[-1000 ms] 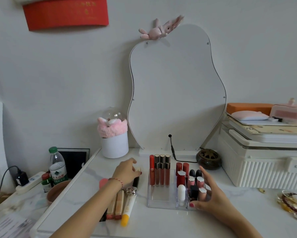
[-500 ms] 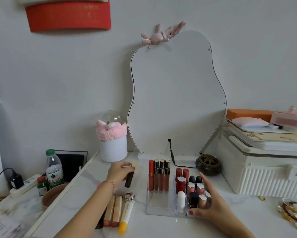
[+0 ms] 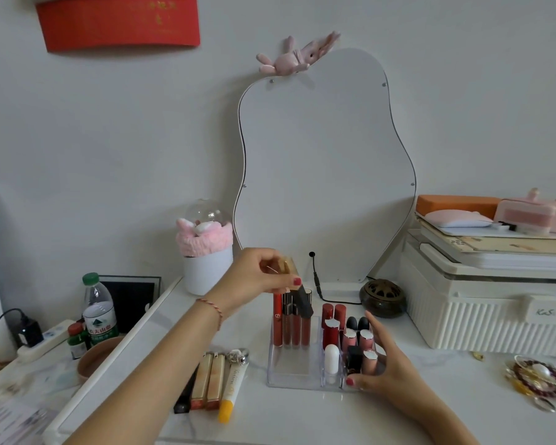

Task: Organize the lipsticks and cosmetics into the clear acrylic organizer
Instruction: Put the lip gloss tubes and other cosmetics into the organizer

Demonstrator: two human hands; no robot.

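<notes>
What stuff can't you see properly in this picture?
All in the head view:
- Dark tube: its top is covered by the left hand pinching it.
- Clear organizer: its right end sits behind the right hand.
- Red banner: cut by the top edge, gold writing too small.

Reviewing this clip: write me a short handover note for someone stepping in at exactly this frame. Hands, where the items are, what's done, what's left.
Left hand: pinches a dark tube with a gold cap, tilted, above the organizer's back-left row.
Right hand: fingers rest against the clear acrylic organizer at its front-right corner, steadying it.
Done: four tall lip glosses stand in the back-left section; lipsticks fill the right compartments.
Left: seat the held tube, then load the items lying on the table left of the organizer: two gold tubes, a dark stick and a yellow-tipped white tube. The front-left section looks free.
</notes>
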